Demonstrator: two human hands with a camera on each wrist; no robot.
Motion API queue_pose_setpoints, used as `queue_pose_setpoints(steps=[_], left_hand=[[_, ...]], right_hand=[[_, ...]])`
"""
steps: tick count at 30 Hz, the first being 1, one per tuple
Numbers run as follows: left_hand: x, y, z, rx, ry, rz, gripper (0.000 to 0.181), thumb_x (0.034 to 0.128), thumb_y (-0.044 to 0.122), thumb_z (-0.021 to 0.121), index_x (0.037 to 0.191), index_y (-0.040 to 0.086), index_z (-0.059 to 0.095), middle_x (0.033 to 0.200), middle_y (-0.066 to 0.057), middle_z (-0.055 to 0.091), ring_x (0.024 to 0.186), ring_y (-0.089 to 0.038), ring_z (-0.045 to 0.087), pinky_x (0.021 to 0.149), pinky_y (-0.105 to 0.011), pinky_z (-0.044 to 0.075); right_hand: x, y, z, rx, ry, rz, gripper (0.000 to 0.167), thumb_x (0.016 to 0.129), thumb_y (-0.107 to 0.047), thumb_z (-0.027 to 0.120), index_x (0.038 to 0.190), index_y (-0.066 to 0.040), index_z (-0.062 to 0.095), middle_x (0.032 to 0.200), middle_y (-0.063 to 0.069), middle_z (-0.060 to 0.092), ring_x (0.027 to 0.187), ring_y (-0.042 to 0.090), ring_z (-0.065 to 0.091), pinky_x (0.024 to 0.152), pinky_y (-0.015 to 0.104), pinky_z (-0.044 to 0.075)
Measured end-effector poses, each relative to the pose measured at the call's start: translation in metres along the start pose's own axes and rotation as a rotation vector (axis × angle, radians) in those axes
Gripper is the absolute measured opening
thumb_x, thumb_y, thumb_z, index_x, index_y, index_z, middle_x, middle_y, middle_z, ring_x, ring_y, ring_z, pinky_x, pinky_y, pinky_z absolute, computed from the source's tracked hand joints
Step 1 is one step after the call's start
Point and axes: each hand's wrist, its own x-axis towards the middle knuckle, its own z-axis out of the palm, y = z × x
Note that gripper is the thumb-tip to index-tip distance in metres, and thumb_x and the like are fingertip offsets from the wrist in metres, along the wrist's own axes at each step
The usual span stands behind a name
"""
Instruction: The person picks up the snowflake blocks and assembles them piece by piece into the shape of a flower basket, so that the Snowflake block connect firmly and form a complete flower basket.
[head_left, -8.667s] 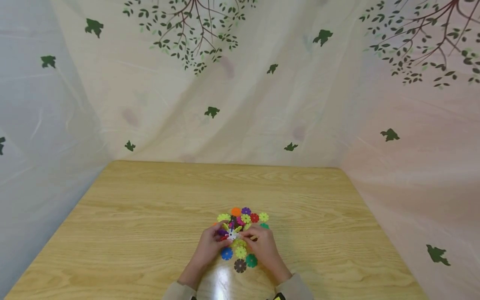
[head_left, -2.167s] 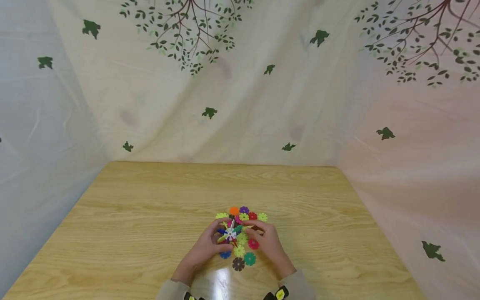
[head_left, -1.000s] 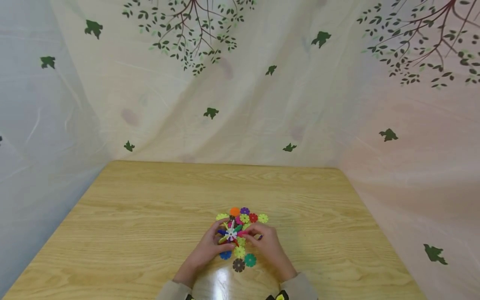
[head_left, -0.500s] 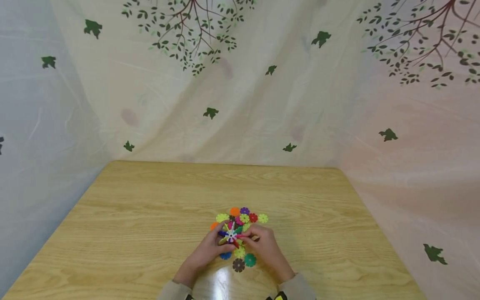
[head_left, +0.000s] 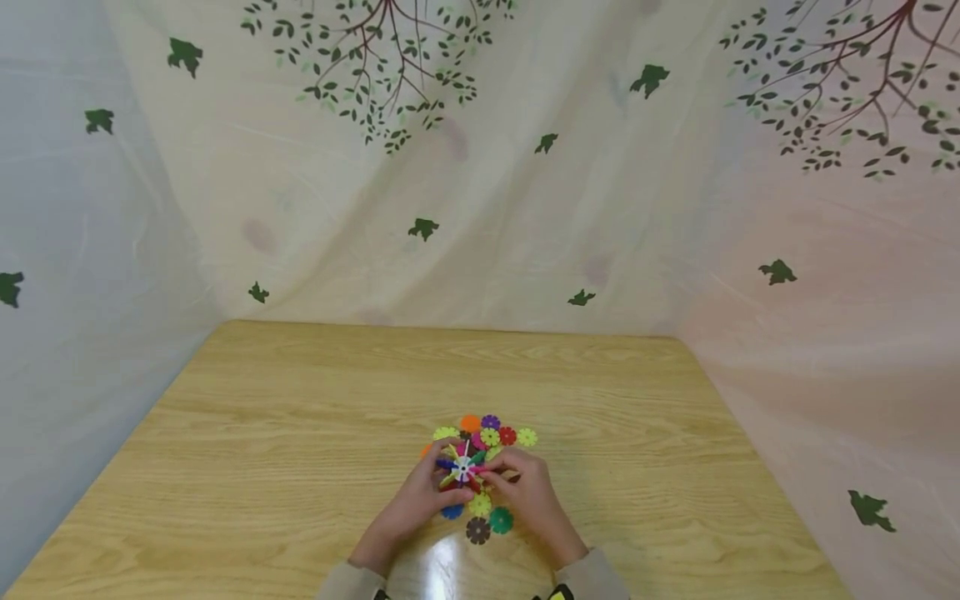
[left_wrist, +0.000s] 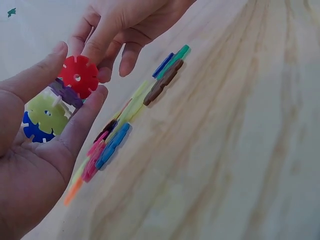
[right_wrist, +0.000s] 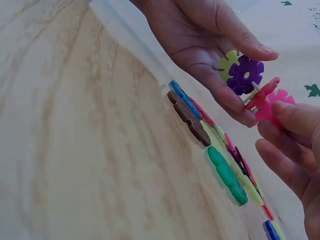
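My left hand [head_left: 414, 498] curls its thumb and fingers round a cluster of notched discs joined about a white disc [head_left: 463, 468]. In the left wrist view a red disc [left_wrist: 79, 77], a yellow-green disc [left_wrist: 46, 112] and a blue disc [left_wrist: 36, 131] stick out of the cluster. A purple disc [right_wrist: 245, 75] faces the right wrist view. My right hand [head_left: 532, 497] pinches a pink disc [right_wrist: 272, 107] at the cluster's right side, where it meets or overlaps the red one; how far it is slotted in I cannot tell.
Under and around the hands, loose discs lie on the wooden table [head_left: 225, 467]: brown [head_left: 477, 530], green [head_left: 501, 521], blue [head_left: 452, 511], orange [head_left: 471, 423], red [head_left: 507, 436] and several yellow-green ones. A printed cloth [head_left: 480, 275] hangs behind the table.
Since about two seconds ago, my right hand has taken up the pink disc that lay on the table at the right and brought it to the cluster. My left hand keeps its hold, with the cluster slightly turned.
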Motion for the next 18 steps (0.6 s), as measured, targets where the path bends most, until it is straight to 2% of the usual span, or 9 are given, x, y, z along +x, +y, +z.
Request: queue_pose_setpoints(steps=[3,7,12,14,18], left_hand=[[0.001,-0.001,0.000,-0.011,0.005,0.004,0.081,0.0820,0.020,0.077,0.147,0.009,0.030,0.131,-0.026,0.043,0.122,-0.042,0.052,0.105,-0.048,0.048],[0.001,-0.001,0.000,-0.053,-0.021,0.015,0.081,0.0829,0.017,0.076,0.148,0.009,0.029,0.132,-0.028,0.042,0.117,-0.036,0.056,0.098,-0.037,0.054],[-0.002,-0.001,-0.001,-0.080,-0.059,0.033,0.077,0.0868,0.016,0.072,0.149,0.006,0.027,0.138,-0.031,0.043,0.114,-0.036,0.059,0.090,-0.028,0.057],[-0.003,-0.001,-0.001,-0.074,-0.056,0.030,0.076,0.0872,0.016,0.071,0.149,0.006,0.028,0.139,-0.031,0.044,0.114,-0.037,0.059,0.090,-0.029,0.057],[-0.004,0.000,-0.001,-0.067,-0.033,0.009,0.075,0.0865,0.015,0.072,0.148,0.007,0.030,0.138,-0.030,0.046,0.111,-0.035,0.061,0.091,-0.035,0.057]], right_hand=[[0.000,0.000,-0.001,0.051,0.000,0.040,0.006,0.089,-0.014,0.069,0.091,-0.011,0.073,0.093,0.007,0.071,0.085,0.009,0.069,0.068,0.017,0.059],[0.000,0.000,-0.003,0.113,-0.004,0.085,0.008,0.090,-0.013,0.067,0.095,-0.008,0.072,0.098,0.011,0.070,0.092,0.016,0.070,0.070,0.020,0.060],[0.000,0.003,-0.006,0.180,-0.025,0.123,0.010,0.091,-0.011,0.065,0.098,-0.007,0.071,0.102,0.013,0.070,0.095,0.017,0.069,0.071,0.023,0.061],[0.000,0.005,-0.008,0.182,-0.031,0.132,0.012,0.091,-0.013,0.065,0.100,-0.007,0.071,0.103,0.013,0.070,0.094,0.015,0.069,0.072,0.023,0.061],[0.000,0.010,-0.013,0.086,-0.013,0.143,0.019,0.091,-0.018,0.067,0.108,-0.010,0.071,0.103,0.009,0.071,0.091,0.008,0.065,0.070,0.019,0.059]])
